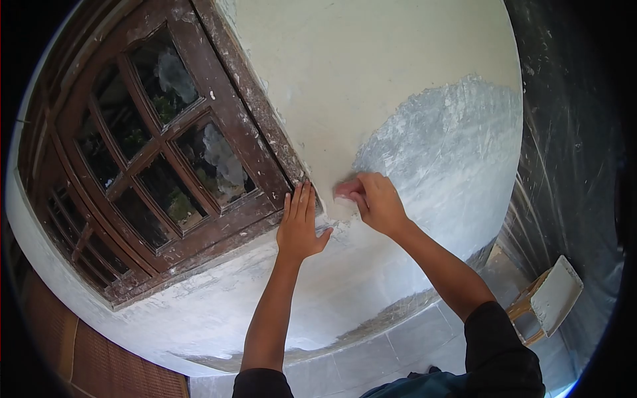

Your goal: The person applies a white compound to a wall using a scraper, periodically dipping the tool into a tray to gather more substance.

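My left hand (pixel 300 225) lies flat with its fingers stretched out, the fingertips on the lower corner of the brown wooden window frame (pixel 289 174) and the thumb spread toward the wall. Just to the right, my right hand (pixel 381 204) pinches a small reddish piece of sandpaper (pixel 346 190) against the wall (pixel 325 119). Part of that piece is hidden by the fingers. Around it the wall is cream above, with a rough grey-white patch (pixel 451 132) to the right and whitish plaster below.
A stool (pixel 527 302) stands at the lower right with a pale, smeared tray (pixel 557 296) on it. Dark plastic sheeting (pixel 570 132) hangs along the right side. Grey tiles (pixel 398 348) cover the floor. A brown woven panel (pixel 119 361) is at the lower left.
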Demonstrator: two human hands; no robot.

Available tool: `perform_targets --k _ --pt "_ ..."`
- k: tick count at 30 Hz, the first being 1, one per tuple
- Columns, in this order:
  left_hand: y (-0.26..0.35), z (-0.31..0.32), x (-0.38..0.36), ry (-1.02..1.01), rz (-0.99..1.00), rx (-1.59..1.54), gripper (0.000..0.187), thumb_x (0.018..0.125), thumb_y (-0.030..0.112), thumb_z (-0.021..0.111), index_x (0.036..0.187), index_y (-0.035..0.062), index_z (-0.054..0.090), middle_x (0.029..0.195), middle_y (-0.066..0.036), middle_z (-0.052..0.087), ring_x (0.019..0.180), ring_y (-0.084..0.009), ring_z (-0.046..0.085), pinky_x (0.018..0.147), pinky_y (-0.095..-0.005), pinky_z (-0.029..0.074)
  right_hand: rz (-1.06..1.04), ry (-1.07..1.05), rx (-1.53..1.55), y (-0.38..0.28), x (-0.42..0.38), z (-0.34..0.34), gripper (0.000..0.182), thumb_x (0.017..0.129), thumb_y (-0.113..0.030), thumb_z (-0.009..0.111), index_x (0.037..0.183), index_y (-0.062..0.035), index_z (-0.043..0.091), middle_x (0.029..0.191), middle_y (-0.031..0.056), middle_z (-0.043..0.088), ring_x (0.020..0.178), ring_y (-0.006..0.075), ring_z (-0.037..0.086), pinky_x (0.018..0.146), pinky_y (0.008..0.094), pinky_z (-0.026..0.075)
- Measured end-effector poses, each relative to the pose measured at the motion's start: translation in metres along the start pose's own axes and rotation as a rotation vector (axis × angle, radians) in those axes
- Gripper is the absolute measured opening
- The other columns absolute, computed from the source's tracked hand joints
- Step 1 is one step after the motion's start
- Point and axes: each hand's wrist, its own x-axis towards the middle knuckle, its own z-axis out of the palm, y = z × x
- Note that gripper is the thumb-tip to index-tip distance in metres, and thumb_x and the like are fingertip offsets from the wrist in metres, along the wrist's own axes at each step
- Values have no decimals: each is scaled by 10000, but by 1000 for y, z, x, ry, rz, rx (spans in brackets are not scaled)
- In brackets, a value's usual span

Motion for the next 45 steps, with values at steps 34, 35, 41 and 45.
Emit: perform_targets --k 34,35,41,45 --pt "3 -4 0 -30 -30 13 1028 736 438 736 1487 -69 251 1578 -214 234 1484 -348 185 1201 -504 156 30 23 1 9 -8 0 311 837 -36 678 1111 19 542 963 184 600 906 381 590 793 422 476" --pt "3 -3 -1 -32 -27 12 1028 736 438 736 1487 -69 251 1578 -214 234 1484 -348 185 1201 -504 156 108 203 -47 20 -2 -7 309 843 -42 679 1110 27 541 961 188 600 900 383 599 791 422 484" --pt "1 0 -1 -31 -17 23 1057 743 469 739 1485 -84 228 1569 -235 227 1482 -384 175 1186 -550 166 36 63 56 1 -9 -15 305 841 -41 688 1097 33 540 937 181 596 881 374 597 798 428 479" --pt "1 -1 0 -18 -8 26 1048 750 467 733 1488 -80 227 1568 -234 232 1481 -379 182 1188 -545 166 -44 -27 -10 18 -13 -5 300 842 -37 677 1102 25 540 939 174 595 877 363 576 803 432 457"
